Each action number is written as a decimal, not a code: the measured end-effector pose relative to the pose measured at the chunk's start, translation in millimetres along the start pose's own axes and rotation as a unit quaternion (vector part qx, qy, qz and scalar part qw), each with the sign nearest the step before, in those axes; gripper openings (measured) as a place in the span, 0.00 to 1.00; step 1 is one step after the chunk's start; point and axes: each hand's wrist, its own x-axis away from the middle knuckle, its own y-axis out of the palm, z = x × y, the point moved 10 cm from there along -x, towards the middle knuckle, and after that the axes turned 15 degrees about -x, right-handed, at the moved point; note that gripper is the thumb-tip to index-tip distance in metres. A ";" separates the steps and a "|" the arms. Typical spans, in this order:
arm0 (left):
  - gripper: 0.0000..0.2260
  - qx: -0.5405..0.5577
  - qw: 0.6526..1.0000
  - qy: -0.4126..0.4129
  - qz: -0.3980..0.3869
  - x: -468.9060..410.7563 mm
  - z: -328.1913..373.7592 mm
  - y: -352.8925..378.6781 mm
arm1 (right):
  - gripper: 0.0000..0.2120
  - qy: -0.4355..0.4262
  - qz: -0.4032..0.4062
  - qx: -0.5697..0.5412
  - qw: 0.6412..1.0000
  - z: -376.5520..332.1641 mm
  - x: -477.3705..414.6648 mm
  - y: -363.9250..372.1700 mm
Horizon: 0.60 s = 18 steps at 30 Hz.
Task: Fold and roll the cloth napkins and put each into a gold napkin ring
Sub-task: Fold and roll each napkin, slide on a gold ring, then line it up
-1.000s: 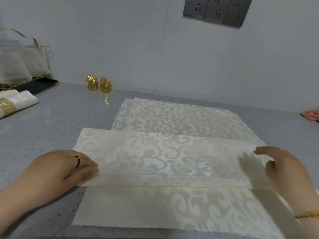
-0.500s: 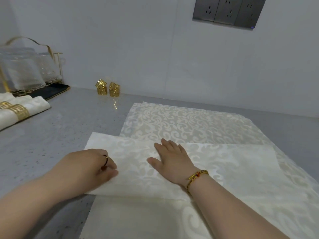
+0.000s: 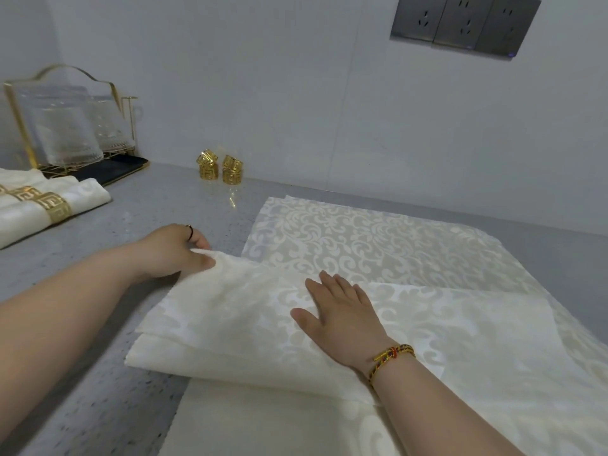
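We find the cream patterned cloth napkin (image 3: pixel 362 238) spread on the grey speckled bench (image 3: pixel 158 209), its near part folded back. Our left hand (image 3: pixel 171 251) pinches the fold's left corner; our right hand (image 3: pixel 342 314) lies flat on the fold. Behind the napkin, to the left, stand gold metal napkin rings (image 3: pixel 219 171). Far left lie rolled cream napkins (image 3: pixel 85 195), ringed.

Your left hand (image 3: pixel 174 251) pinched the left corner of the folded cream napkin (image 3: pixel 230 311) and held it raised off the grey counter (image 3: pixel 98 324). Your right hand (image 3: pixel 342 320), a braided bracelet (image 3: pixel 391 355) at its wrist, lay flat with straight fingers on the fold's middle. More patterned cloth (image 3: pixel 378 238) lay spread beneath, toward the wall. Four gold napkin rings (image 3: pixel 220 167) stood stacked in two pairs by the wall, well apart from the ringed napkins (image 3: pixel 49 205) at far left, near a gold wire rack (image 3: pixel 65 126).
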 end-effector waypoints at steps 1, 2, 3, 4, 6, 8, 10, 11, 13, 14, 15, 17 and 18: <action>0.04 0.072 0.997 -0.002 0.002 3.7 1.0 -1.6 | 0.28 0.000 0.001 0.000 1.000 0.2 -0.3 -0.2; 0.04 0.151 0.988 -0.011 -0.009 8.1 1.0 -0.1 | 0.28 0.000 0.001 0.000 1.000 0.4 -0.4 -0.3; 0.04 0.220 0.975 -0.024 -0.027 13.0 -0.4 3.6 | 0.28 0.001 0.001 0.000 1.000 0.0 -0.3 -0.2; 0.03 0.263 0.963 -0.040 -0.045 19.0 -2.1 7.2 | 0.28 0.001 0.002 -0.002 1.000 0.1 -0.4 -0.3; 0.04 0.272 0.957 -0.064 -0.082 30.2 -7.3 14.6 | 0.28 0.001 0.004 -0.005 1.000 -0.1 -0.2 -1.0; 0.05 0.244 0.959 -0.085 -0.118 44.2 -12.2 21.8 | 0.28 0.001 0.006 -0.008 1.000 -0.9 0.8 -2.2; 0.07 0.225 0.958 -0.107 -0.139 58.7 -18.2 28.3 | 0.28 0.003 0.005 -0.013 1.000 -1.1 2.2 -2.8; 0.07 0.224 0.957 -0.114 -0.148 66.7 -20.3 30.9 | 0.28 0.003 0.005 -0.015 1.000 -2.2 3.0 -3.8; 0.08 0.227 0.956 -0.108 -0.152 76.7 -24.9 36.1 | 0.28 0.002 0.006 -0.020 1.000 -3.3 4.5 -4.5; 0.09 0.240 0.954 -0.109 -0.141 79.5 -30.0 34.9 | 0.28 0.002 0.008 -0.021 1.000 -4.8 6.5 -5.3; 0.10 0.253 0.952 -0.110 -0.133 81.0 -34.4 33.7 | 0.28 0.004 0.009 -0.022 1.000 -5.3 7.6 -6.5; 0.08 0.277 0.947 -0.108 -0.119 85.5 -40.8 26.9 | 0.28 0.004 0.006 -0.025 1.000 -9.8 10.7 -8.0; 0.05 0.284 0.947 -0.104 -0.108 86.8 -42.1 21.7 | 0.28 0.000 0.001 -0.025 1.000 -13.4 12.0 -7.8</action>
